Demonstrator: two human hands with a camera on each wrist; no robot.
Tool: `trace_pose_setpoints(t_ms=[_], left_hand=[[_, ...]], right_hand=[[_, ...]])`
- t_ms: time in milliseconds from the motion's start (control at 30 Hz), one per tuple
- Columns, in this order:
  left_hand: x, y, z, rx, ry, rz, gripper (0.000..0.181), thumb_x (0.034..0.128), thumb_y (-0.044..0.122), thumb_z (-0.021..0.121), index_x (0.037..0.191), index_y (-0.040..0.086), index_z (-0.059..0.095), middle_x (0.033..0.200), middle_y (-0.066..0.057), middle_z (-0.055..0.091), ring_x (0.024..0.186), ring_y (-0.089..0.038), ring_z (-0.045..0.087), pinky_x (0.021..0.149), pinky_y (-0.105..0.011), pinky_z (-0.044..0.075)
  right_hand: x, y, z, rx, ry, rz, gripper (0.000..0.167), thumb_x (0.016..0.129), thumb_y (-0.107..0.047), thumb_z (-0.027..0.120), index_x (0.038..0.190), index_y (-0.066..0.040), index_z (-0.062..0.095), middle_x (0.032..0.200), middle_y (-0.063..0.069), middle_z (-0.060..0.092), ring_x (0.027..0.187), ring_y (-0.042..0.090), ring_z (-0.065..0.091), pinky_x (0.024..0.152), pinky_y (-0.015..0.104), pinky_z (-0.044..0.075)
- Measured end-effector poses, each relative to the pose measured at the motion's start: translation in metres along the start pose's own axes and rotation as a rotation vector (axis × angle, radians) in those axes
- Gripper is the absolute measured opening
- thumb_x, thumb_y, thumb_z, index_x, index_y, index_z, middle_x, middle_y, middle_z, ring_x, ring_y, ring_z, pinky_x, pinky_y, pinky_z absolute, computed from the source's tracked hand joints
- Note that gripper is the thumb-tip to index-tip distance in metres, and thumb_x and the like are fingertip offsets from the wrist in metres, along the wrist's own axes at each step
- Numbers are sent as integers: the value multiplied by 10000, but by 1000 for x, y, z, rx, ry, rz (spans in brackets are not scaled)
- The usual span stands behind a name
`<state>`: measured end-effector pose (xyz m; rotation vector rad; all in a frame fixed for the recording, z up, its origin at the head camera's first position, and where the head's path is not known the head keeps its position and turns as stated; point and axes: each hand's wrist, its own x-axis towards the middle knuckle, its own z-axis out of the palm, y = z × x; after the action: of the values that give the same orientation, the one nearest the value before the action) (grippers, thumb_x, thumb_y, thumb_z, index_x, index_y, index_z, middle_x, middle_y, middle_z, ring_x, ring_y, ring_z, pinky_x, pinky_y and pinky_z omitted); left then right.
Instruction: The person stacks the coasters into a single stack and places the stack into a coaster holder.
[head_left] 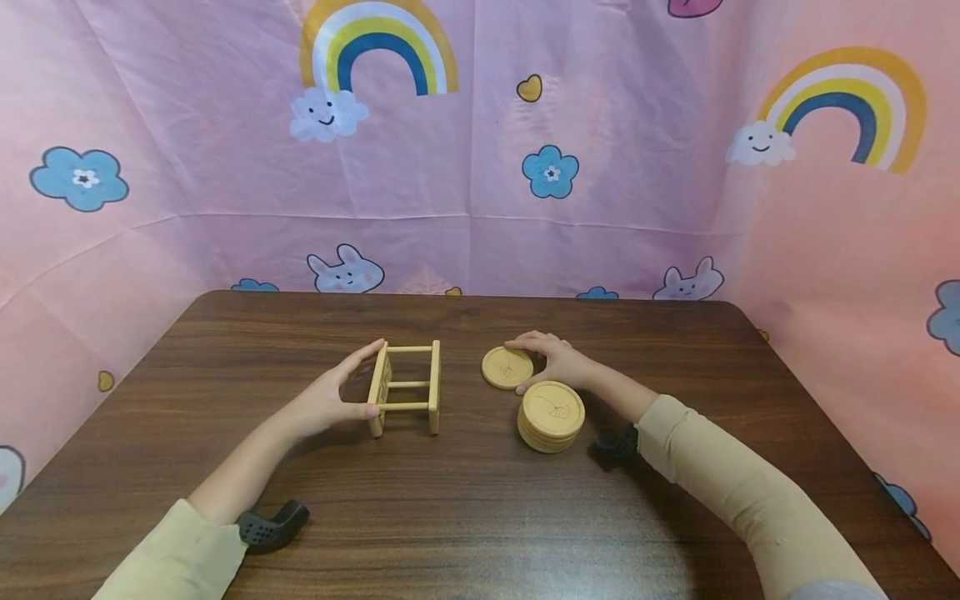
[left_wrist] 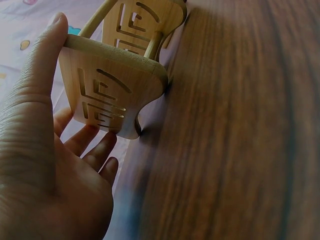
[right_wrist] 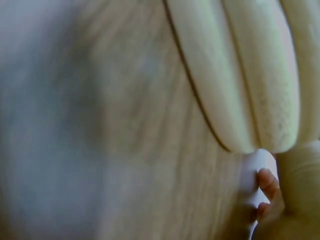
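A light wooden coaster rack point(head_left: 434, 387), two end panels joined by rods, stands left of the middle of the table. My left hand point(head_left: 322, 404) grips its left panel, thumb on the near side and fingers on the far side. Cut-out line patterns mark that panel point(left_wrist: 100, 90) in the left wrist view. Over a single round wooden coaster point(head_left: 504, 368), my right hand point(head_left: 564, 365) has fingers at the far edge and thumb at the near edge. Nearer me is a stack of coasters point(head_left: 553, 410), the top one engraved with a leaf; its edges loom large in the right wrist view.
The dark wood-grain table point(head_left: 465, 517) is bordered by a pink and purple patterned cloth point(head_left: 600, 167) at the back and sides. Black wrist devices sit below the left wrist point(head_left: 272, 525) and right wrist point(head_left: 617, 447).
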<state>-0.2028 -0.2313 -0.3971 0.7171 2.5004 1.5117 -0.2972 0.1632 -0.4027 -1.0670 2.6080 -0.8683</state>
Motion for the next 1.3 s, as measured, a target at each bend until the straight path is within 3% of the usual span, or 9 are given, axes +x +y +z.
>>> trace_pose_setpoints(t_ms=[433,1300], left_hand=[[0,-1,0,-10,0,21,892,824,202,748,1537,246,213,1547,-122,242,1380,-394,234,1035,-686,100],[0,-3,0,-13,1,15,893,816,215,756,1529,288,224,1546,-99,253,1383,-370,244,1031,-692,91]], right_hand=[[-3,-1,3,65,67,-25,766,750,-238,835,1405,-53,485,1341,112,465,1065,234,462,806,363,403],[-16,7,6,200,241,-10,744,759,-179,828,1407,-56,484,1331,73,462,962,230,446,784,375,391]])
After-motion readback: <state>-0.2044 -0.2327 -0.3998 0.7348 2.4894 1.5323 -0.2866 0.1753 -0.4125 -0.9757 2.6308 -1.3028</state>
